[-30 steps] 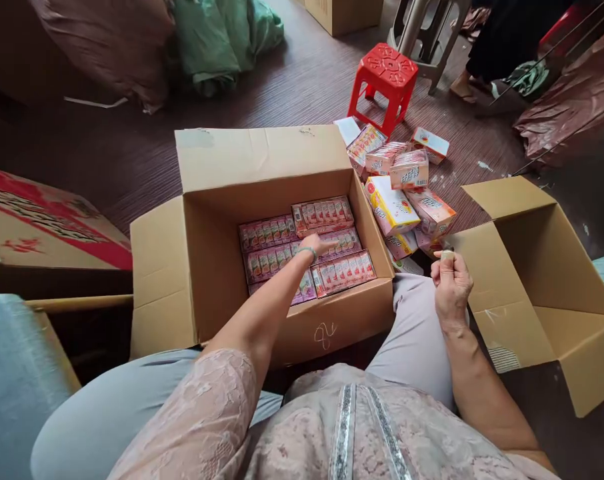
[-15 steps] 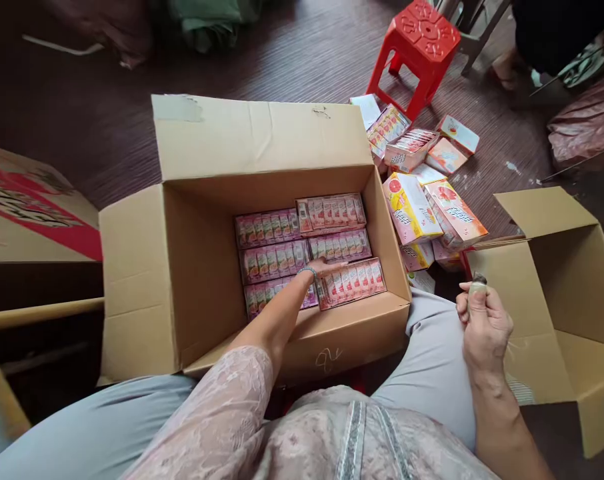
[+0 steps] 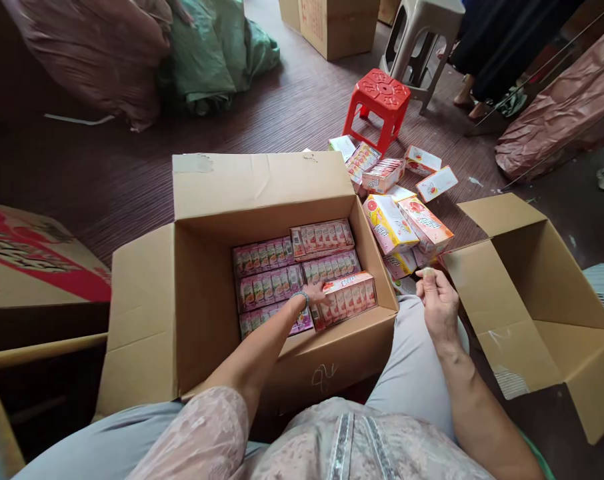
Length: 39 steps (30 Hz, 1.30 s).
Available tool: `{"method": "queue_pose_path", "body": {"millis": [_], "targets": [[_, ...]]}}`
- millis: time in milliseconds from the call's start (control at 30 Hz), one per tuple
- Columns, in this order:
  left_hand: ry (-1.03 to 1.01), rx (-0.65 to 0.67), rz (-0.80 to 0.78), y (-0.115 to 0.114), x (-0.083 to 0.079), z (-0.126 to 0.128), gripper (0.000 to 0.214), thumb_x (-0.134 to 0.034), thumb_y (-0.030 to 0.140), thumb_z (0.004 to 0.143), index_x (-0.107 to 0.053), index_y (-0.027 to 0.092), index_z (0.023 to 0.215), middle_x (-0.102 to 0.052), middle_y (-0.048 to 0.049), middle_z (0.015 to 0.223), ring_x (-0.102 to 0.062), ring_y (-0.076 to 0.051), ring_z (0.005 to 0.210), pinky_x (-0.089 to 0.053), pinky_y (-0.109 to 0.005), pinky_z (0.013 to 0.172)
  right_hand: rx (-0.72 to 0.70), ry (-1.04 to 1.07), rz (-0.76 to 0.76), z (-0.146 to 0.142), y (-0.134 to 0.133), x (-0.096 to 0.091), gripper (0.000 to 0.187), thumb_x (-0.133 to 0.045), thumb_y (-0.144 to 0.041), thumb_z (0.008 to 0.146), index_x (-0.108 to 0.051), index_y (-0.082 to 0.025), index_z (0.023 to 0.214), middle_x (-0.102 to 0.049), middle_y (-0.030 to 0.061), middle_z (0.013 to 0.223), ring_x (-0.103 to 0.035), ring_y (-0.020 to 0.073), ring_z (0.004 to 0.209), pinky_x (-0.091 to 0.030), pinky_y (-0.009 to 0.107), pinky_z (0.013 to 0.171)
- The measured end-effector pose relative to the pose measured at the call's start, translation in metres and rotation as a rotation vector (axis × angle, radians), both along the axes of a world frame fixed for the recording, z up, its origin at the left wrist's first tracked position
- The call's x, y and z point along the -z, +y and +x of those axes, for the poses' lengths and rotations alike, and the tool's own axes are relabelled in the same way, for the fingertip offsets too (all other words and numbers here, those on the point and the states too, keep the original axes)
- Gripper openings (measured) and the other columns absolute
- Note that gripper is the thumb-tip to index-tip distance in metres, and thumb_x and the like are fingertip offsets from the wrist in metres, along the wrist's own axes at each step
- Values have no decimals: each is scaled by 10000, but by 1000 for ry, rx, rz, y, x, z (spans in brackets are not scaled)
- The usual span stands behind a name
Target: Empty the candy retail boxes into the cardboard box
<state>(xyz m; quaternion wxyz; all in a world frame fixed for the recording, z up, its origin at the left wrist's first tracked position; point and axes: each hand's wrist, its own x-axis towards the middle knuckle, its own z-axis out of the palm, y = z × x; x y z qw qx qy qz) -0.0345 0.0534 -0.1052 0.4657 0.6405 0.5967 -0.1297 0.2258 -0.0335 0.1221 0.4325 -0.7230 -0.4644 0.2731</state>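
The large open cardboard carton (image 3: 262, 210) in front of my legs holds several display boxes of small packets. My left hand (image 3: 318, 293) reaches into it and grips the left end of a pink display box (image 3: 349, 303) in the near right corner. That box is tilted, so its orange-and-white printed side shows. Purple display boxes (image 3: 271, 288) lie left of it, and another pink box (image 3: 322, 239) lies behind. Above my right knee, my right hand (image 3: 438, 301) is closed, with thumb and fingers pinching something small and pale, mostly hidden.
Loose printed boxes (image 3: 389, 223) are heaped right of the carton, near a red stool (image 3: 382, 90). An open carton (image 3: 537, 293) stands at right, and a printed carton (image 3: 37, 257) at left. A person's feet (image 3: 475, 107) show beyond a grey stool (image 3: 427, 27).
The pink box under my left hand has tipped, bringing its printed side into view. The small object in my right hand shows less than before. My view has tilted upward.
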Motion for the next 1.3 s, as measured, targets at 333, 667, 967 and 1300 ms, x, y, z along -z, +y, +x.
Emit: {"method": "queue_pose_path", "body": {"millis": [333, 667, 967, 1300], "targets": [[106, -147, 361, -38, -125, -29, 641, -808, 398, 627, -655, 150, 1198, -670, -201, 1213, -628, -378, 1159, -520, -389, 901, -34, 11, 94, 11, -1, 6, 645, -446, -807, 932, -634, -191, 936, -488, -56, 579, -482, 127, 554, -434, 265, 607], [-229, -201, 927, -182, -182, -26, 563, -739, 240, 659, -600, 180, 1201, -601, -127, 1102, -566, -325, 1056, -515, -468, 975, -333, -380, 211, -16, -59, -15, 516, -304, -598, 1090, -645, -211, 1067, -618, 12, 730, -569, 166, 676, -427, 274, 676], [-495, -372, 1079, -207, -142, -20, 728, -808, 317, 687, -457, 192, 1313, -560, -146, 1270, -533, -334, 1194, -454, -527, 1100, -1166, -1227, -226, -101, -86, -68, 300, -430, -153, 1027, -701, -167, 1156, -748, 116, 1053, -658, 213, 900, -333, 308, 679], [-570, -361, 1166, -211, -135, -18, 519, -649, 196, 731, -475, 215, 1220, -580, -119, 1172, -573, -301, 1108, -528, -514, 1020, -1262, -1348, -208, -145, -99, -50, 368, -443, 18, 916, -715, -183, 1060, -772, 123, 958, -726, 251, 842, -461, 334, 679]]}}
